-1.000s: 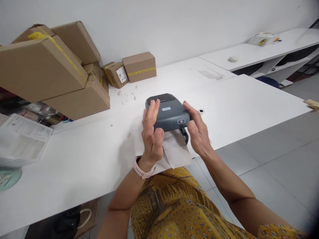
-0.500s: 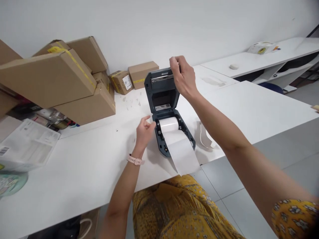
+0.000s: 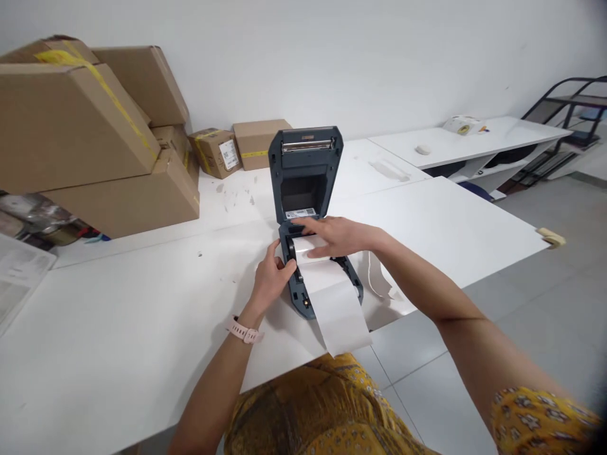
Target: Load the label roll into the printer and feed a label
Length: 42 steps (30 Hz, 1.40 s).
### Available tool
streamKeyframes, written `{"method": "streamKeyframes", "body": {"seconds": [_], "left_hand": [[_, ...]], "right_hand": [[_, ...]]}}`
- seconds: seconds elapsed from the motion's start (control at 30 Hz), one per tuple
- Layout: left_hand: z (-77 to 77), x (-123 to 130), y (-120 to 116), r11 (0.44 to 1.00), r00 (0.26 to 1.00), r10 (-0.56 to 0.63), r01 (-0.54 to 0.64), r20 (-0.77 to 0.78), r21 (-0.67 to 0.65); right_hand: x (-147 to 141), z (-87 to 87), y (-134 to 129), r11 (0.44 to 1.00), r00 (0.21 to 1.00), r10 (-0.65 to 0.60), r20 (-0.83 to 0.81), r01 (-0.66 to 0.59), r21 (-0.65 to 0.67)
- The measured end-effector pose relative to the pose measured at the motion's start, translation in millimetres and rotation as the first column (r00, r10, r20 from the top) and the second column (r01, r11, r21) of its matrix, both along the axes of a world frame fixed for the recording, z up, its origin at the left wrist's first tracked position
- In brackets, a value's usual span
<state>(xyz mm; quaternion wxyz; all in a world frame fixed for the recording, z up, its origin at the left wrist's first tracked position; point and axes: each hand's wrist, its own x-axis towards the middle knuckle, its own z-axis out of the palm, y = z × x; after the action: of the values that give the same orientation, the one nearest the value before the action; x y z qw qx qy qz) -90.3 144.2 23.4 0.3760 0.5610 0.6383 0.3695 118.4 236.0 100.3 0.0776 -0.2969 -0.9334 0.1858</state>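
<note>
A dark blue-grey label printer [image 3: 307, 183] stands on the white table with its lid raised. Inside its base sits a white label roll [image 3: 303, 248], and a long paper strip [image 3: 339, 313] runs from it over the table's front edge. My right hand [image 3: 339, 235] reaches across the roll with fingers outstretched; the thumb rests at the roll's surface and the fingertips lie near the hinge. At the base's left side, my left hand [image 3: 272, 275] holds the rim, its thumb over the edge by the roll holder and the index finger along the outside.
Stacked cardboard boxes [image 3: 95, 133] rise at the left, and two smaller parcels [image 3: 218, 153] stand by the wall. Torn backing paper [image 3: 379, 278] lies right of the printer. A tape roll [image 3: 551, 237] sits at the table's right corner.
My right hand has let go of the raised lid and come down over the label roll. The lid stays up by itself. My left hand has closed on the printer's left rim.
</note>
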Motion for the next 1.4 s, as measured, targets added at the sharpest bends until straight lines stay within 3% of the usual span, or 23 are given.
{"method": "streamKeyframes", "body": {"seconds": [0.1, 0.23, 0.37, 0.43, 0.5, 0.57, 0.67, 0.73, 0.8, 0.93, 1.07, 1.2, 1.27, 1.4], "left_hand": [[3.2, 0.3, -0.5, 1.000, 0.999, -0.017, 0.017, -0.050, -0.009], [15.0, 1.3, 0.8, 0.998, 0.977, -0.063, 0.059, -0.206, -0.024], [25.6, 3.2, 2.2, 0.993, 0.954, -0.115, 0.103, -0.278, -0.056], [27.1, 3.7, 2.3, 0.993, 0.948, -0.118, 0.106, -0.297, -0.055], [26.0, 3.7, 2.2, 0.994, 0.942, -0.111, 0.101, -0.317, -0.048], [23.6, 3.5, 1.9, 0.995, 0.940, -0.098, 0.094, -0.327, -0.029], [19.9, 2.9, 1.3, 0.996, 0.948, -0.089, 0.094, -0.307, 0.001], [18.4, 2.4, 1.0, 0.995, 0.953, -0.092, 0.100, -0.288, 0.013], [17.9, 2.1, 1.0, 0.995, 0.955, -0.091, 0.100, -0.281, 0.017], [18.6, 1.9, 1.0, 0.996, 0.960, -0.080, 0.084, -0.269, 0.006], [18.4, 1.6, 0.7, 0.997, 0.965, -0.080, 0.077, -0.250, -0.021], [16.3, 0.6, 1.5, 0.997, 0.970, -0.072, 0.065, -0.234, -0.036], [15.2, 0.6, 2.2, 0.998, 0.970, -0.067, 0.062, -0.234, -0.027], [15.5, 1.6, 3.2, 0.997, 0.964, -0.079, 0.079, -0.253, -0.011]], "right_hand": [[-11.1, -15.6, 10.2, 0.994, 0.973, 0.058, 0.222, -0.037, -0.100], [-25.9, -17.0, 24.9, 0.981, 0.970, 0.096, 0.225, -0.054, -0.186], [-8.0, -6.8, 29.3, 0.940, 0.979, 0.202, -0.030, -0.202, -0.276], [15.2, 2.0, 27.0, 0.879, 0.930, 0.255, -0.265, -0.337, -0.336], [44.7, 12.1, 23.7, 0.859, 0.862, 0.207, -0.464, -0.386, -0.335], [76.0, 20.4, 22.5, 0.916, 0.819, 0.058, -0.571, -0.270, -0.296], [114.1, 21.5, 30.2, 0.978, 0.789, -0.165, -0.591, 0.055, -0.200], [127.6, 12.8, 41.7, 0.965, 0.804, -0.262, -0.534, 0.220, -0.142], [130.4, -1.4, 55.4, 0.942, 0.836, -0.337, -0.433, 0.305, -0.142], [116.9, -33.5, 78.8, 0.920, 0.883, -0.379, -0.276, 0.327, -0.216], [119.9, -56.5, 86.1, 0.894, 0.861, -0.417, -0.290, 0.332, -0.300], [162.6, -75.6, 64.5, 0.788, 0.706, -0.551, -0.445, 0.263, -0.557], [182.6, -87.7, 43.3, 0.750, 0.658, -0.589, -0.469, 0.229, -0.620], [186.5, -109.3, 3.7, 0.711, 0.730, -0.573, -0.373, 0.217, -0.669]]}}
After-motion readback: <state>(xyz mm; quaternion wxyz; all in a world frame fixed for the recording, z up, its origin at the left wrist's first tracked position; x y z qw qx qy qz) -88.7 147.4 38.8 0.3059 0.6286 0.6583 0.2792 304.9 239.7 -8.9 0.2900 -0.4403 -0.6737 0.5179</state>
